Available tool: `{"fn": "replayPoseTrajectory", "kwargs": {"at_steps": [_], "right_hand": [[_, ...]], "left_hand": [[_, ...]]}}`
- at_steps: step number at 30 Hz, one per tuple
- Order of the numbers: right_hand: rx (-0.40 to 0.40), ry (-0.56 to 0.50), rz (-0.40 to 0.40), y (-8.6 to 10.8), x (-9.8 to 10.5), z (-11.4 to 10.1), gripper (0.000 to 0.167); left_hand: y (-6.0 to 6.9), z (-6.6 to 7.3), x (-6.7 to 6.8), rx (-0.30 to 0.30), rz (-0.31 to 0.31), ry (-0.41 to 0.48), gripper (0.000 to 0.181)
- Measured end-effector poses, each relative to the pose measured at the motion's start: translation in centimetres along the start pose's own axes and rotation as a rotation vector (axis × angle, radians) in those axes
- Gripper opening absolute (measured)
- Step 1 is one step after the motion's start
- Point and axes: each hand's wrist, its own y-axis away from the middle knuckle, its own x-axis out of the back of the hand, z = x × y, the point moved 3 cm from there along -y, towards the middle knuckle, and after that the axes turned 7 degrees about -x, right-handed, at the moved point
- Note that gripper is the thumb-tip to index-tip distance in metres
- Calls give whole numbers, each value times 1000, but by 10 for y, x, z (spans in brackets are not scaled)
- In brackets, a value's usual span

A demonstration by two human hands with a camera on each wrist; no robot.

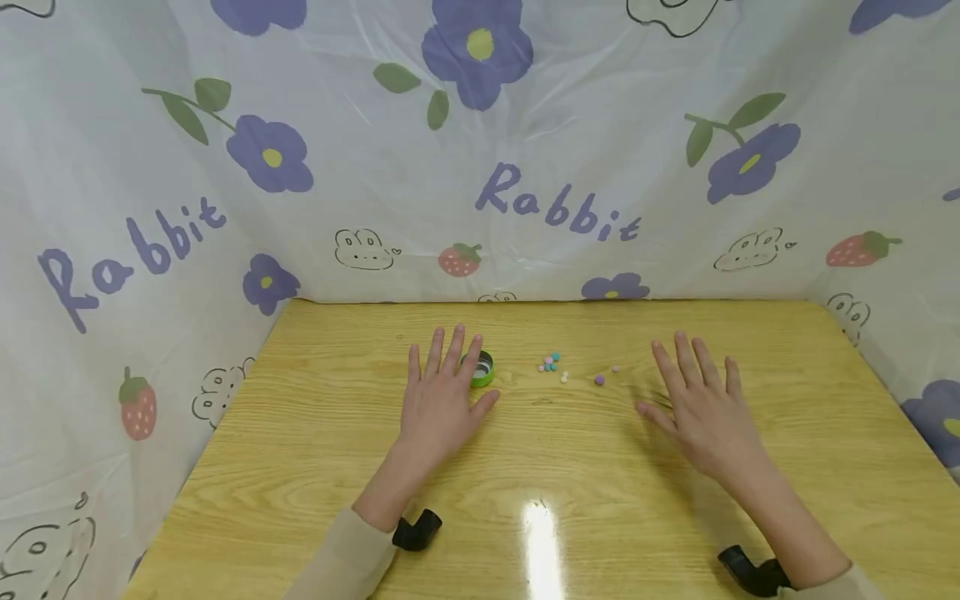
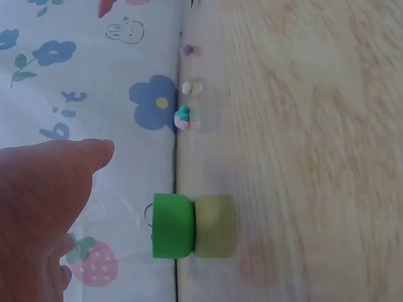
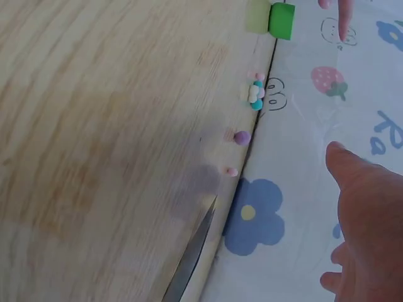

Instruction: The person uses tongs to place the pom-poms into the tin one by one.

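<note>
The container [image 2: 173,226] is green; the beads [image 1: 549,362] are pink, teal, white and purple. The worktop [image 1: 570,450] shows yellowish wood grain; purple flowers [image 1: 272,157] and red strawberries [image 1: 458,261] pattern the white cloth [image 1: 405,183].

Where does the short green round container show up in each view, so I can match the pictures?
Head: the short green round container is central, just below mid-height, partly behind the left hand.
Left wrist: the container is low, left of centre.
Right wrist: the container is at the top, right of centre.
Shared landmark: the round purple bead.
</note>
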Motion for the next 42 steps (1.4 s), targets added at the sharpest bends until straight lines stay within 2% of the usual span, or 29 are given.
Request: {"fn": "replayPoseTrajectory", "kwargs": {"at_steps": [4, 9, 15, 20, 23, 27, 34, 42], "right_hand": [[-20, -47, -40, 0, -4, 7, 89], [-49, -112, -89, 1, -9, 19, 90], [-82, -131, -174, 5, -17, 30, 92], [-85, -149, -212, 8, -19, 37, 92], [-79, -142, -226, 9, -22, 42, 91], [-90, -145, -253, 12, -26, 51, 90], [-128, -253, -281, 12, -29, 63, 90], [-136, -409, -296, 12, -36, 71, 83]], "left_hand": [[-1, -3, -4, -16, 3, 6, 84], [-1, -7, -12, -21, -41, 32, 86], [-2, -15, -24, -16, -57, 92, 87], [-4, -22, -32, -16, -61, 137, 90], [-6, -27, -34, -1, -55, 210, 94], [-7, -33, -40, 32, -47, 353, 98], [-7, -41, -50, 74, -54, 612, 100], [-9, -46, -56, 81, -12, 758, 99]]}}
